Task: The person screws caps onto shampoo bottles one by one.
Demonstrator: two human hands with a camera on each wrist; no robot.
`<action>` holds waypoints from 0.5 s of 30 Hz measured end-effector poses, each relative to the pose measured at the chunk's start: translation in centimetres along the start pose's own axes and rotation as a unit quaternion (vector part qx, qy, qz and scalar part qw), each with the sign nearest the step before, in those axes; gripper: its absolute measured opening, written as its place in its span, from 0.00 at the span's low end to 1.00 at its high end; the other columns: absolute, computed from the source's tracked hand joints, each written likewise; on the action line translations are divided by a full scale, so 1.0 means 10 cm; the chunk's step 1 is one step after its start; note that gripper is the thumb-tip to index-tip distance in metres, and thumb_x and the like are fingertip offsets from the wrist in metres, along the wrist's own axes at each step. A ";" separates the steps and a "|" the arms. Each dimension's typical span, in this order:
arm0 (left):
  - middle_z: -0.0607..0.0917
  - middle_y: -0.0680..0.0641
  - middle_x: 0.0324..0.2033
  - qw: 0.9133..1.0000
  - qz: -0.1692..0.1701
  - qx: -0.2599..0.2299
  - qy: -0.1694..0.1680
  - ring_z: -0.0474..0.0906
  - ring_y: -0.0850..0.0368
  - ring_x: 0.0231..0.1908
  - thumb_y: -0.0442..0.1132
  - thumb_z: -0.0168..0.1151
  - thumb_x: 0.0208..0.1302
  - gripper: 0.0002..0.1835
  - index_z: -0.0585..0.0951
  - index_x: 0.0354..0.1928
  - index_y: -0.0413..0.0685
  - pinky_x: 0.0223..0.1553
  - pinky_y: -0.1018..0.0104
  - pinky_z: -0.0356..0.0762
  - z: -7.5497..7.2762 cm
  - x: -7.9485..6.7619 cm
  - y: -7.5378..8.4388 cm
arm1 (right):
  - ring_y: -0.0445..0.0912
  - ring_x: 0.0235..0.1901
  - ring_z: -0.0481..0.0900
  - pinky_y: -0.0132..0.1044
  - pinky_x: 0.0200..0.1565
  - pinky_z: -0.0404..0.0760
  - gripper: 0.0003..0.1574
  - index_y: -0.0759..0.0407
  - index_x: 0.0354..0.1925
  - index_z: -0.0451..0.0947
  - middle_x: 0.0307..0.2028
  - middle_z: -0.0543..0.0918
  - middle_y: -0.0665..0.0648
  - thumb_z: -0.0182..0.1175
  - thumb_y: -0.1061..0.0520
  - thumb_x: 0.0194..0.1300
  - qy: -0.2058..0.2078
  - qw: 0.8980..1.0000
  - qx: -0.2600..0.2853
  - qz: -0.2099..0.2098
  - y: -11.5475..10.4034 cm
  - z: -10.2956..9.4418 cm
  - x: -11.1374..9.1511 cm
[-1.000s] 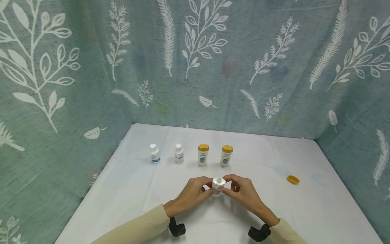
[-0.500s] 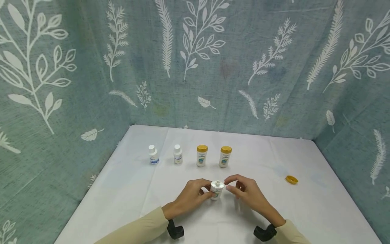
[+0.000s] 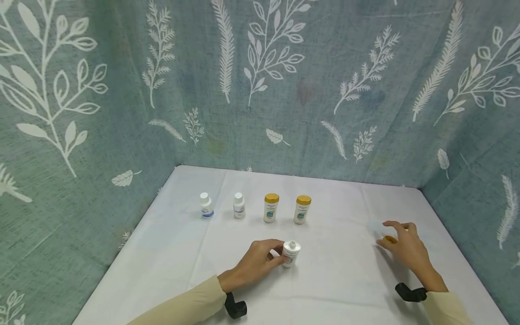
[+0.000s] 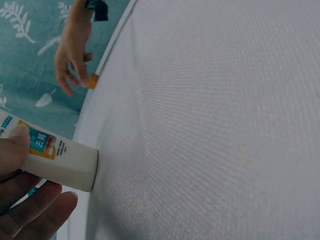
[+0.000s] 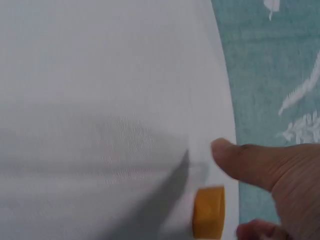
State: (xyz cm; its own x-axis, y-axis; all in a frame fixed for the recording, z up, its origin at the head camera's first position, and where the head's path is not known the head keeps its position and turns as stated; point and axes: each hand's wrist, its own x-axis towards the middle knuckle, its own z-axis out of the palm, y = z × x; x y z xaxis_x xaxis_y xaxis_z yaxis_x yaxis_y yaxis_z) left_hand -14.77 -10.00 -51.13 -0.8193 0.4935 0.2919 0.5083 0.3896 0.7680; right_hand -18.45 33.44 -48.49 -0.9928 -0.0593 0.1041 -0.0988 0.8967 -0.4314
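Note:
In the head view my left hand [image 3: 257, 261] grips an uncapped white bottle [image 3: 291, 253] with a narrow neck, standing upright on the white cloth. The left wrist view shows the thumb across the bottle's printed label [image 4: 42, 142], its base close to the cloth. On the right, my right hand [image 3: 407, 247] hovers over a loose yellow cap [image 3: 391, 239], thumb and forefinger spread apart. From the right wrist, the cap [image 5: 209, 214] lies below the thumb [image 5: 240, 157], with nothing between the fingers.
Two white bottles with white caps [image 3: 206, 206] [image 3: 239, 206] stand at the back left. Two white bottles with yellow caps [image 3: 270, 208] [image 3: 302, 210] stand right of them. Patterned green fabric [image 3: 260, 131] hangs behind and beside the table [image 3: 345, 280].
My right hand has left the uncapped bottle and moved right, over the yellow cap. The left hand keeps its hold on the bottle at nearly the same spot.

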 end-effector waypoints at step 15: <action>0.88 0.56 0.45 1.000 0.002 0.001 0.000 0.82 0.70 0.43 0.39 0.71 0.67 0.17 0.84 0.56 0.46 0.38 0.75 0.83 -0.01 -0.01 0.00 | 0.57 0.33 0.80 0.46 0.30 0.80 0.24 0.74 0.51 0.78 0.40 0.82 0.72 0.71 0.58 0.66 -0.010 1.000 -0.007 0.017 0.22 0.03 0.06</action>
State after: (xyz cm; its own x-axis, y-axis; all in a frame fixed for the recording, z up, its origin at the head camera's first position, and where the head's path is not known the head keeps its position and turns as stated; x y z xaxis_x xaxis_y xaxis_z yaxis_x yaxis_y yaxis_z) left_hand -14.73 -10.14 -51.11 -0.8173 0.4948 0.2952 0.5121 0.3890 0.7658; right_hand -19.31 35.22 -49.68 -0.9967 -0.0367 0.0722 -0.0638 0.9045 -0.4217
